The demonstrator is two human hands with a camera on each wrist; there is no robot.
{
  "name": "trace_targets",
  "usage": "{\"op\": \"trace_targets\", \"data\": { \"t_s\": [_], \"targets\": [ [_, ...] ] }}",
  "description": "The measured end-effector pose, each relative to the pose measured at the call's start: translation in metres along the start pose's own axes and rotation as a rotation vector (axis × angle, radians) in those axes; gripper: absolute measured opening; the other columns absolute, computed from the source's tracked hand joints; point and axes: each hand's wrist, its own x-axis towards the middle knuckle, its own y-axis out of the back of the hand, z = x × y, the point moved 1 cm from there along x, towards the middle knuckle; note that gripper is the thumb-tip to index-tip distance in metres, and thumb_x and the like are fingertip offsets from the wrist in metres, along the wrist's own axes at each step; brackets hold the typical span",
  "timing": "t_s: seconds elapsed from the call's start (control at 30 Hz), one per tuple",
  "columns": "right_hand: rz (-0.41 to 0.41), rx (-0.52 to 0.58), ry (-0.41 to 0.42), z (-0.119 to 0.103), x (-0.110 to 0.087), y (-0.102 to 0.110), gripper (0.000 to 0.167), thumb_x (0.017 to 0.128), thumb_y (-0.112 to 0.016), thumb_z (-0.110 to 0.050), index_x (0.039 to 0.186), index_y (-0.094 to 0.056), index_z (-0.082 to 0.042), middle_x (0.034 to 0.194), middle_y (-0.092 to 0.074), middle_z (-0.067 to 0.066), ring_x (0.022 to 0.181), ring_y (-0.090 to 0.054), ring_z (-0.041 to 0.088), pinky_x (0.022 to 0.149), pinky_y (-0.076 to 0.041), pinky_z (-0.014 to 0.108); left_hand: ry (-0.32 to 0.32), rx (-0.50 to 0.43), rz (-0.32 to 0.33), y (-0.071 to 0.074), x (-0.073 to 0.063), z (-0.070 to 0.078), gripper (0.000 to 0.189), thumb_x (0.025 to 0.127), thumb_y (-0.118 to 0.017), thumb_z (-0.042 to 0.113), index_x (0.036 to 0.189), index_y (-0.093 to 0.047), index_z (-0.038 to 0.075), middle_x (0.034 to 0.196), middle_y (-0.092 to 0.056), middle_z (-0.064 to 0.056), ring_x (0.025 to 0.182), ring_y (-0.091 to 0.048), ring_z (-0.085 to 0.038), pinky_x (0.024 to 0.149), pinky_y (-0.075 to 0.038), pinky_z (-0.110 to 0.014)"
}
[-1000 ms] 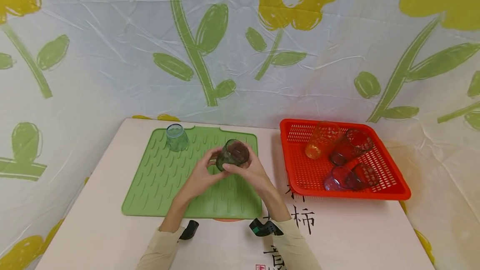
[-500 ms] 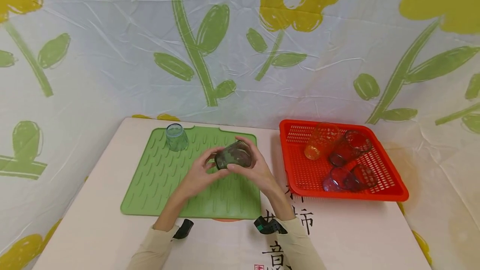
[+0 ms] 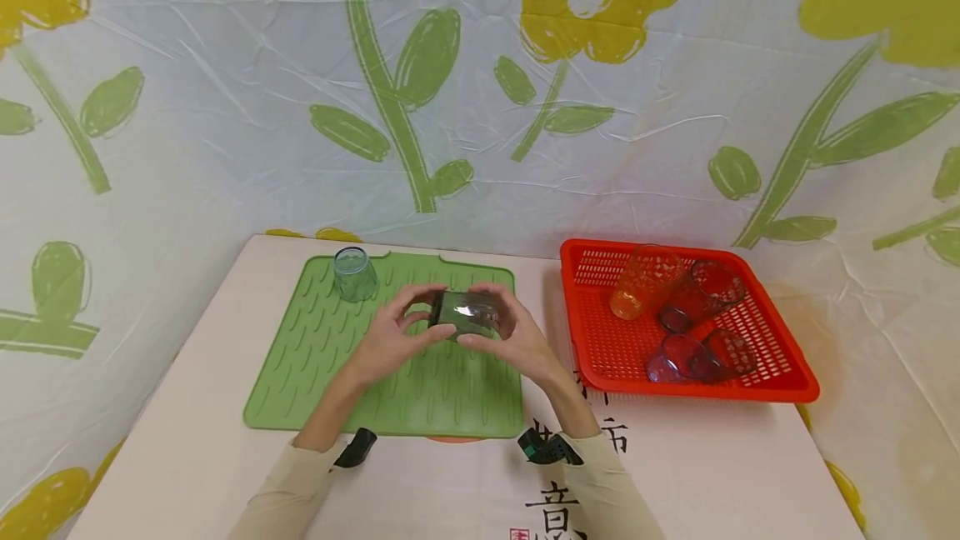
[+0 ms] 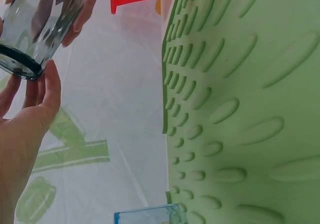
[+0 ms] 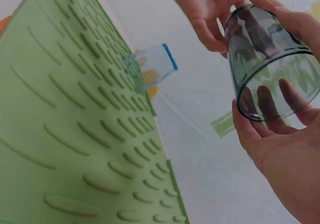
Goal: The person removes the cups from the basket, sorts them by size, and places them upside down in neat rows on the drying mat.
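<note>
A smoky grey drinking glass [image 3: 467, 312] lies on its side in the air above the green drying mat [image 3: 315, 373], held between both hands. My left hand [image 3: 395, 333] grips its thick base end, thumb on the near side and fingers behind. At the open rim end my right hand [image 3: 517, 338] holds it with thumb and fingers around the wall. In the right wrist view the glass [image 5: 270, 58] shows its open rim turned toward the right palm. A light blue glass [image 3: 354, 275] stands on the mat's far left corner, apart from both hands.
On the right of the table [image 3: 697, 465] sits a red plastic basket [image 3: 592, 348]. Inside it lie an orange glass [image 3: 633, 290], a dark glass [image 3: 686, 302] and purple-tinted glassware [image 3: 678, 358]. A flower-printed cloth [image 3: 480, 107] hangs behind the table.
The grey glass has turned from upright and tilted to lying level, its rim now toward the right hand. The left hand has shifted slightly left to the base end.
</note>
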Motion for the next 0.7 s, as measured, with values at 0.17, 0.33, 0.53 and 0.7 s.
{"op": "trace_targets", "data": {
  "t_s": [0.17, 0.33, 0.53, 0.7],
  "targets": [
    [-0.030, -0.017, -0.005, 0.000, -0.001, 0.001, 0.069, 0.088, -0.081, -0.003, 0.147, -0.047, -0.006, 0.143, -0.052, 0.009, 0.130, -0.052, 0.029, 0.112, -0.042, 0.039, 0.010, 0.045, -0.005, 0.002, 0.004, 0.004, 0.055, 0.093, -0.079, 0.012, 0.143, -0.057, 0.012, 0.135, -0.053, -0.004, 0.125, -0.050, -0.021, 0.108, -0.047, -0.036],
    [-0.061, -0.065, -0.029, 0.000, -0.001, 0.002, 0.069, 0.088, -0.082, -0.007, 0.148, -0.048, -0.013, 0.144, -0.052, 0.007, 0.133, -0.050, 0.027, 0.114, -0.040, 0.037, -0.007, 0.105, -0.023, 0.002, 0.007, 0.011, 0.053, 0.093, -0.080, 0.020, 0.142, -0.060, 0.019, 0.134, -0.055, -0.001, 0.124, -0.052, -0.019, 0.107, -0.048, -0.038],
    [-0.071, -0.149, -0.084, -0.001, 0.000, 0.001, 0.075, 0.087, -0.085, -0.016, 0.151, -0.046, -0.016, 0.147, -0.052, 0.002, 0.138, -0.049, 0.022, 0.118, -0.035, 0.045, -0.024, 0.199, -0.050, 0.001, 0.012, 0.018, 0.051, 0.092, -0.081, 0.027, 0.140, -0.062, 0.023, 0.134, -0.057, 0.001, 0.123, -0.056, -0.018, 0.106, -0.048, -0.044],
    [-0.091, -0.219, -0.077, 0.001, 0.002, -0.003, 0.073, 0.087, -0.085, -0.022, 0.150, -0.048, -0.016, 0.144, -0.056, 0.000, 0.136, -0.052, 0.020, 0.117, -0.038, 0.046, -0.053, 0.317, -0.064, -0.003, 0.016, 0.023, 0.051, 0.090, -0.082, 0.031, 0.137, -0.064, 0.020, 0.131, -0.057, 0.000, 0.119, -0.056, -0.019, 0.101, -0.049, -0.047]
  ]
}}
